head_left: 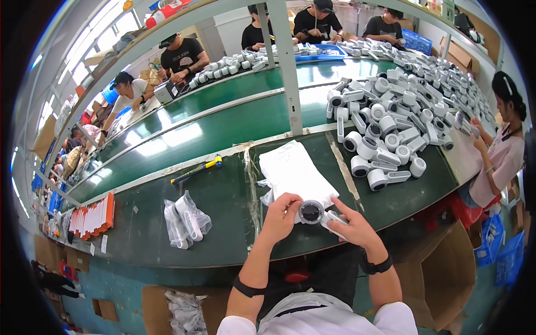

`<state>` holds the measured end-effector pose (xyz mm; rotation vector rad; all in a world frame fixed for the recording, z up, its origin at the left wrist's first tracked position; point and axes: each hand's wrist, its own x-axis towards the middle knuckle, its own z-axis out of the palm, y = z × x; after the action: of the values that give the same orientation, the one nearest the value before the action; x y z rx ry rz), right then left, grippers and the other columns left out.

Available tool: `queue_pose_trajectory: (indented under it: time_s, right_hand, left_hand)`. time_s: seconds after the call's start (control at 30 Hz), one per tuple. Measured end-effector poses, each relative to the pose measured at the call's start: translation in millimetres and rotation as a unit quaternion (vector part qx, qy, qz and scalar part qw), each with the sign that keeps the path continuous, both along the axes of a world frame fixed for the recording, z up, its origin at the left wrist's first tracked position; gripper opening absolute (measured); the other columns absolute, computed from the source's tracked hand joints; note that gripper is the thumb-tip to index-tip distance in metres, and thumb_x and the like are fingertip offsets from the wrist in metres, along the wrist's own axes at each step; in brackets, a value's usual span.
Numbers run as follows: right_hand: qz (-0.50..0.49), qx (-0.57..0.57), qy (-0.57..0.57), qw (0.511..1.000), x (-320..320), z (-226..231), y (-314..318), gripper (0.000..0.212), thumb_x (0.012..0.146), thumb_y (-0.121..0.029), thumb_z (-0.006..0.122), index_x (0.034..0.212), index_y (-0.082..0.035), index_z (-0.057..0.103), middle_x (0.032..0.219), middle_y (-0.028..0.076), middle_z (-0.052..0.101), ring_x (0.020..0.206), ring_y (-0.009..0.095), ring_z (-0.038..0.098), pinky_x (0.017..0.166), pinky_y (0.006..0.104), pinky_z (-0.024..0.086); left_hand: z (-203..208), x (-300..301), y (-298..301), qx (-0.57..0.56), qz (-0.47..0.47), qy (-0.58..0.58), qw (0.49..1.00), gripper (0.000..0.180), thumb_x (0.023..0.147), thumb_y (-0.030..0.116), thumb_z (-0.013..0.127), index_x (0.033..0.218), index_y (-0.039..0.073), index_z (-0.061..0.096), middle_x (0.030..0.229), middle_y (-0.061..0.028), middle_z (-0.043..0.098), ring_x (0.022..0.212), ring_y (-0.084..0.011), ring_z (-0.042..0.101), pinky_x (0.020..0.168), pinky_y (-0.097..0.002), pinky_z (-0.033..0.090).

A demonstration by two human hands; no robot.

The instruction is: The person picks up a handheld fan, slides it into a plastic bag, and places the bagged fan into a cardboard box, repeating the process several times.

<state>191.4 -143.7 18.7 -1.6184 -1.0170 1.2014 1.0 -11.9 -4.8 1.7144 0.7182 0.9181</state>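
"One white gadget (311, 212): where is it, and who has it?"

"Lower middle of the frame, above the near edge of the table (223, 234), just below the white sheets (296, 167). The left hand (283, 215) pinches the round head's rim; the right hand (354, 226) grips the handle, forefinger stretched out."

"Which step, then?"

"I'd guess checking or fitting the head, dark face up. It's unwrapped, unlike the bagged gadgets (187, 220) left of centre."

"And the next move?"

"Probably calls for a firm handle grip while the left fingers loosen, without scuffing that face. Whether the sheets are wrappers, I can't tell."
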Motion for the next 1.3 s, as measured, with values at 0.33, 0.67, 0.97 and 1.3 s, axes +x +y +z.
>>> queue_pose_trajectory:
  time_s: [0.33,0.67,0.97,1.3]
  right_hand:
    - [-0.065,0.035,0.037,0.997,-8.5,-9.6,11.0,0.052,0.087,-0.015,0.062,0.136,-0.004,0.052,0.082,0.004,0.064,0.057,0.008,0.055,0.046,0.0228,0.046]
    - [-0.112,0.075,-0.124,0.983,-45.1,-19.1,17.6,0.051,0.090,-0.024,0.063,0.134,-0.001,0.053,0.097,0.011,0.065,0.064,0.011,0.056,0.047,0.0236,0.044]
    - [0.033,0.430,-0.611,0.664,-24.3,-31.2,10.4,0.049,0.089,-0.022,0.071,0.128,-0.001,0.052,0.112,0.021,0.063,0.088,0.029,0.064,0.072,0.0375,0.053]
    - [-0.058,0.178,-0.032,0.982,-45.5,-11.1,26.1,0.046,0.085,-0.010,0.057,0.127,0.007,0.052,0.110,0.011,0.062,0.095,0.018,0.059,0.082,0.0293,0.049]
  left_hand:
    - [9.5,3.1,-13.7,0.111,-0.053,0.033,0.992,0.008,0.089,0.004,0.059,0.097,0.001,0.060,0.087,-0.0130,0.060,0.082,-0.0271,0.059,0.074,-0.0336,0.047]
    - [-2.6,7.0,-30.8,0.079,0.044,-0.008,0.996,0.026,0.088,0.020,0.062,0.105,0.001,0.058,0.096,-0.0160,0.059,0.088,-0.0316,0.060,0.078,-0.0384,0.049]
    - [-1.4,23.4,-40.6,0.169,0.073,-0.053,0.981,0.012,0.081,0.008,0.062,0.090,0.002,0.058,0.102,-0.0173,0.057,0.088,-0.0353,0.058,0.078,-0.0416,0.047]
    - [24.0,-5.4,-55.5,0.284,-0.098,0.011,0.954,0.016,0.076,0.001,0.061,0.091,0.005,0.059,0.110,-0.0127,0.059,0.096,-0.0319,0.060,0.080,-0.0362,0.050]
